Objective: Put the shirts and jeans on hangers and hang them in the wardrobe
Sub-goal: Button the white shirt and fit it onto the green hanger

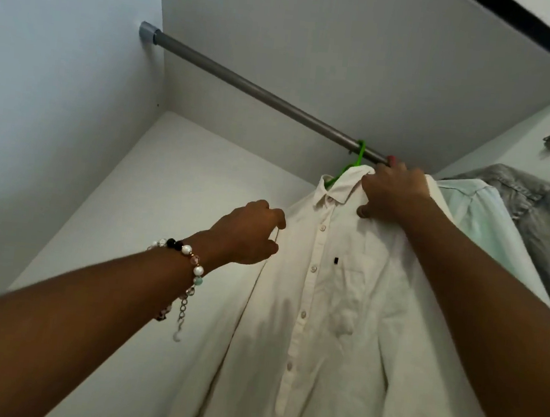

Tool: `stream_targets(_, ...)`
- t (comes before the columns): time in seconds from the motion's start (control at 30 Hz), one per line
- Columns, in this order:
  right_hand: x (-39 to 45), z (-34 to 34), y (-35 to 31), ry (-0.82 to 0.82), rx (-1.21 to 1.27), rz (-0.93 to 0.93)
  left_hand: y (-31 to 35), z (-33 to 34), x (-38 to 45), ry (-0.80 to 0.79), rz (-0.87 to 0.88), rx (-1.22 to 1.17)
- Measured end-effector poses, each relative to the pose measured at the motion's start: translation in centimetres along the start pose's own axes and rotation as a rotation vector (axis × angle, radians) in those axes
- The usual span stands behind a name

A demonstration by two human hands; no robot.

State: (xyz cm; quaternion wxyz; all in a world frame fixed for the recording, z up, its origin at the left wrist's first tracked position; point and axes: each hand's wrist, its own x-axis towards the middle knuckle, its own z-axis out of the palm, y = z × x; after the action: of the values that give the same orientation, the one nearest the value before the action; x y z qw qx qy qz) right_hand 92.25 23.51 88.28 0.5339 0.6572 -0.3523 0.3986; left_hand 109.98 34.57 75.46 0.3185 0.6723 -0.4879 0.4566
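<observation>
Head view, looking up into the wardrobe (72, 119). One grey rail (261, 96); one green hanger (356, 164) hooked on it. Three garments: white shirt (323, 315) on the hanger, pale mint shirt (476, 216) behind it, grey denim piece (544, 219) farthest right. Both arms raised. Left hand (247, 236) pinches the white shirt's shoulder edge; beaded bracelet (186, 267) on that wrist. Right hand (392, 195) grips the collar, fingers curled.
</observation>
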Motion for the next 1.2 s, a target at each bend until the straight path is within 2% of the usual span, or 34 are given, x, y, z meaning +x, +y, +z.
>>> stream_targets(0.17,-5.1,-3.5,0.8,0.069,0.096,0.075,2.3,-1.8,-3.3,-0.052,0.017,-0.073)
stream_targets(0.37,-14.9,-7.0,0.8,0.193,0.51,0.172,5.9,-4.7,-10.7,-0.145,0.05,-0.234)
stream_targets(0.5,-23.8,-10.2,-0.2,0.211,0.539,0.16,8.7,-6.1,-16.8,-0.203,0.077,-0.351)
stream_targets(0.63,-31.9,-12.9,0.1,0.079,0.636,0.186,13.0,-7.6,-22.5,-0.234,0.058,-0.552)
stream_targets(0.77,-40.6,-16.0,2.3,-0.093,0.751,0.308,18.5,-8.9,-27.8,-0.241,0.022,-0.76)
stream_targets(0.9,-49.6,-19.5,5.9,-0.173,0.797,0.422,25.5,-9.7,-33.8,-0.257,-0.051,-1.023)
stream_targets(1.07,-62.5,-24.6,13.4,-0.25,0.829,0.656,37.3,-11.0,-42.2,-0.427,-0.12,-1.295)
stream_targets(1.2,-73.5,-30.6,20.4,-0.291,0.753,0.867,48.7,-13.9,-49.8,-0.604,-0.056,-1.414)
